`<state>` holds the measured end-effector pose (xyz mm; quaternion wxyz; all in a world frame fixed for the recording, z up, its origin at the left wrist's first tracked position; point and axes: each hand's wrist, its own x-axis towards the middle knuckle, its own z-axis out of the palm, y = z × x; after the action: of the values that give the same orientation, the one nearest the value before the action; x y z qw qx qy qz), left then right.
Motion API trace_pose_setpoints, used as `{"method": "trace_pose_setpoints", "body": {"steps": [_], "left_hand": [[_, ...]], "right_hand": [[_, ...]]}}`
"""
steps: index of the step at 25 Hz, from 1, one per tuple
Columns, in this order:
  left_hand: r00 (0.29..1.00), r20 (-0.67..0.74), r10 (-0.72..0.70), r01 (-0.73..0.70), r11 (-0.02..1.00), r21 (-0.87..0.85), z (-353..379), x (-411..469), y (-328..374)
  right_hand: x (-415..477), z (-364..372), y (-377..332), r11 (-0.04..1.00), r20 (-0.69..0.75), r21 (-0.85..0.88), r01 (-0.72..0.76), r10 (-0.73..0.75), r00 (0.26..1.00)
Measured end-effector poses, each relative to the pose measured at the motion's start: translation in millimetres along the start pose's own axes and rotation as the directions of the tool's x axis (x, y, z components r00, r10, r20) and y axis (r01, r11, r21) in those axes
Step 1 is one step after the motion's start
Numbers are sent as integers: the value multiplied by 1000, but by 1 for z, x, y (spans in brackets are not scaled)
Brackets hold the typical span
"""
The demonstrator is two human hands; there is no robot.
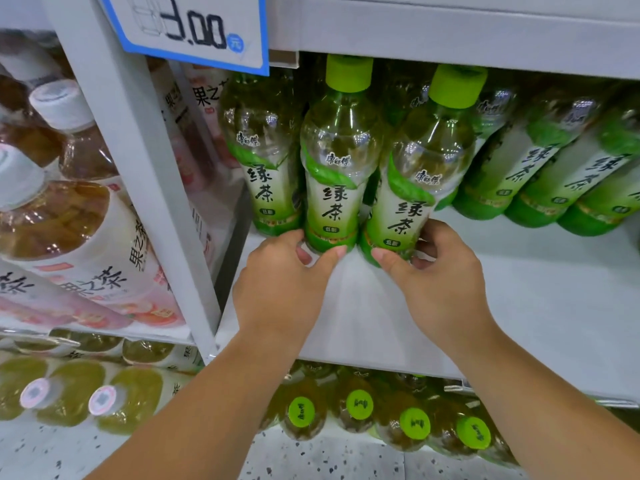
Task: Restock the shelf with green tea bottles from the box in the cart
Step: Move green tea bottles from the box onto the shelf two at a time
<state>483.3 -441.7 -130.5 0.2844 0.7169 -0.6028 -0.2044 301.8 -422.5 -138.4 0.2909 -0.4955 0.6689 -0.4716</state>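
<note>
Two green tea bottles sit side by side on the shelf [519,289], the left bottle [332,161] and the right bottle [422,174]. Their bases are at the board or just above it; I cannot tell which. Each long axis runs near upright: the left cap points to 12 o'clock, the right leans toward 1 o'clock, and both labels face outward.

The left hand [280,289] curls thumb and fingers round the left bottle's base, and the right hand [440,282] pinches the right bottle's base the same way.

To do this step well, I judge both should slide straight back toward 12 o'clock with bases flat, since a low grip lets a tall bottle tip. They should go back until they meet the standing stock: one bottle [263,150] at 10 o'clock and the row of green tea bottles [554,161] at 2 o'clock, labels turned forward to match.
</note>
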Motion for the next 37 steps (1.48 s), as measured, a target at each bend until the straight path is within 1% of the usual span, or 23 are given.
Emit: {"method": "trace_pose_setpoints", "body": {"steps": [2, 4, 6, 9, 13, 18, 23, 29, 32, 37], "left_hand": [[999, -34, 20, -17, 996, 83, 1, 1, 1], [998, -51, 44, -38, 992, 118, 2, 4, 0], [998, -53, 32, -28, 997, 75, 4, 7, -3], [996, -94, -11, 10, 1000, -17, 7, 6, -7], [993, -122, -2, 3, 1000, 13, 11, 6, -7], [991, -128, -38, 41, 999, 17, 14, 8, -6], [990, -137, -42, 44, 999, 12, 13, 8, -4], [994, -109, -31, 33, 999, 21, 12, 7, -2], [995, -99, -15, 17, 1000, 15, 11, 7, -2], [998, -69, -1, 0, 1000, -22, 7, 6, -1]], "right_hand": [[3, 2, 1, 1000, -6, 4, 1, -1, 1000], [6, 3, 2, 1000, -13, 2, 9, -9, 1000], [8, 5, 3, 1000, -19, -5, 26, -27, 999], [5, 8, 6, 999, -50, -1, 36, -36, 998], [5, 13, 6, 999, -89, -24, 30, -32, 995], [5, 16, 3, 999, -125, -38, 13, -17, 992], [6, 17, 5, 995, -115, -98, 21, -32, 993], [7, 16, 6, 986, -72, -170, 1, -13, 997], [8, 15, 7, 981, -53, -192, 26, -37, 998], [8, 13, 4, 986, -14, -164, 36, -39, 999]]}}
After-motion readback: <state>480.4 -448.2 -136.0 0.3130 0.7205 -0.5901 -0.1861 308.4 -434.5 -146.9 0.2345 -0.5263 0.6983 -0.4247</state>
